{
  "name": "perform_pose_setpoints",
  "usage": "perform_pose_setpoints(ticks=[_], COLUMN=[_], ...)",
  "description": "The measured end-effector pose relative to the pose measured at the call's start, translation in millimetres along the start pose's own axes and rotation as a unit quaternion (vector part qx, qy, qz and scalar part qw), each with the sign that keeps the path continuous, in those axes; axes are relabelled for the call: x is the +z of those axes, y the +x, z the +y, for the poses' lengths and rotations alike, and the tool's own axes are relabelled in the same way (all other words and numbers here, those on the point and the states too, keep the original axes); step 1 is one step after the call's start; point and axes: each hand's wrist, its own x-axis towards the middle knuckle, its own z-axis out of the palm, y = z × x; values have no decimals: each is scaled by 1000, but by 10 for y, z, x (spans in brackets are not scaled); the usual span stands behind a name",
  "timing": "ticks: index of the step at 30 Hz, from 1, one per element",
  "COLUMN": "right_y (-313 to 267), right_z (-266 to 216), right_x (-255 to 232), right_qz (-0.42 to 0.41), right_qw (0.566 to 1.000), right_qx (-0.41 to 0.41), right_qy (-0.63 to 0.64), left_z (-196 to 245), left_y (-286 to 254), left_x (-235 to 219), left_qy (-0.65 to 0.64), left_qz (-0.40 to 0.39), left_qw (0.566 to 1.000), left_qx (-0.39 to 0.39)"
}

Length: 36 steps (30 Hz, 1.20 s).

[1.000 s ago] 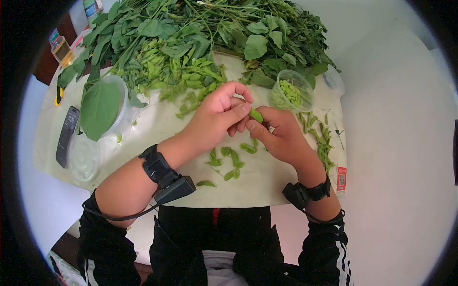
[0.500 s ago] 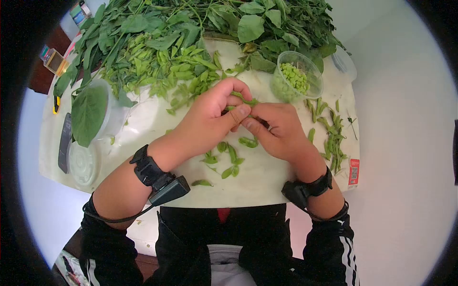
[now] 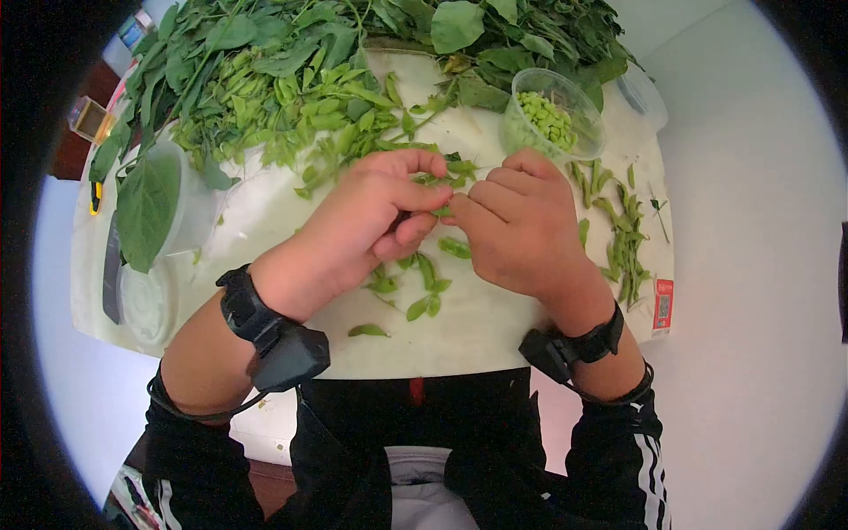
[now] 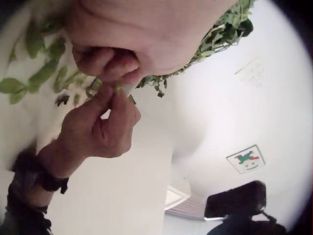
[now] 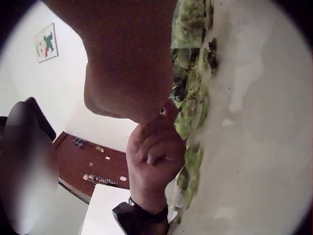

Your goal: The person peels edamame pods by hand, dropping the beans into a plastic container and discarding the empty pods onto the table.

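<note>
In the head view my left hand (image 3: 367,212) holds a green soybean pod (image 3: 442,212) between thumb and fingers, over the middle of the table. My right hand (image 3: 523,223) meets it from the other side, knuckles up and fingers curled in. The left wrist view shows the right thumb and forefinger pinching at the pod's end (image 4: 117,88); most of the pod is hidden by the fingers. Several flattish pods (image 3: 426,272) lie below the hands. Behind the right hand stands a clear tub (image 3: 512,137) with shelled green beans (image 3: 546,121).
A heap of leafy stalks (image 3: 291,40) and loose pods (image 3: 265,104) covers the table's back. More pods (image 3: 629,238) lie at right. On the left are a clear tub (image 3: 190,208) with a big leaf (image 3: 148,208) over it, a lid (image 3: 146,300), and a phone (image 3: 111,274).
The right hand has turned from thumb up to knuckles up. The pod, plainly visible between the hands a second ago, is now mostly covered. The head view has shifted slightly.
</note>
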Motion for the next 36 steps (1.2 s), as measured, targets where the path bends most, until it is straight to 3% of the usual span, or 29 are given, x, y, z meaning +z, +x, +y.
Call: perform_pose_setpoints(ticks=[1,5,7,9,13,14,15,16,17,18,19,22,23,25,26,28,36], right_y=[-3,15,16,0,-26,-40,-52,-58,-59,-60,-61,-72,-77,-87,-87,-85,-80], right_z=[-4,7,41,93,67,43,27,15,2,-4,-3,28,42,47,42,36,41], right_x=[-9,-41,-32,28,68,58,52,58,72,82,84,84,82,81,87,88,59], right_qz=[-2,0,0,30,31,-14,-58,-59,-35,-11,-11,-2,-17,-32,-47,-63,-86], right_qw=[1000,998,999,989,954,913,858,858,823,783,783,760,764,768,758,747,764], right_qx=[1,-5,14,95,168,247,322,322,345,366,366,380,372,364,360,356,319], right_qy=[-1,-58,-52,110,247,324,396,397,451,503,503,527,527,526,542,558,554], left_z=[11,37,39,47,22,7,-12,-32,-62,-84,-102,-112,-111,-101,-101,-99,-42], left_y=[-2,-16,-10,-7,8,9,4,4,26,53,67,55,42,18,25,34,-7], left_x=[12,4,30,51,25,23,22,15,-12,-41,-68,-89,-69,-23,-12,4,-3], left_qy=[-36,-64,-4,-2,72,72,130,188,188,305,415,433,433,335,335,208,170], left_qz=[15,13,13,6,-16,-16,-16,-16,-15,-2,11,17,16,11,11,2,-19], left_qw=[999,996,1000,999,990,990,978,960,960,911,842,828,829,894,894,942,958], left_qx=[-38,-55,23,52,122,123,165,206,205,279,346,356,355,296,296,263,229])
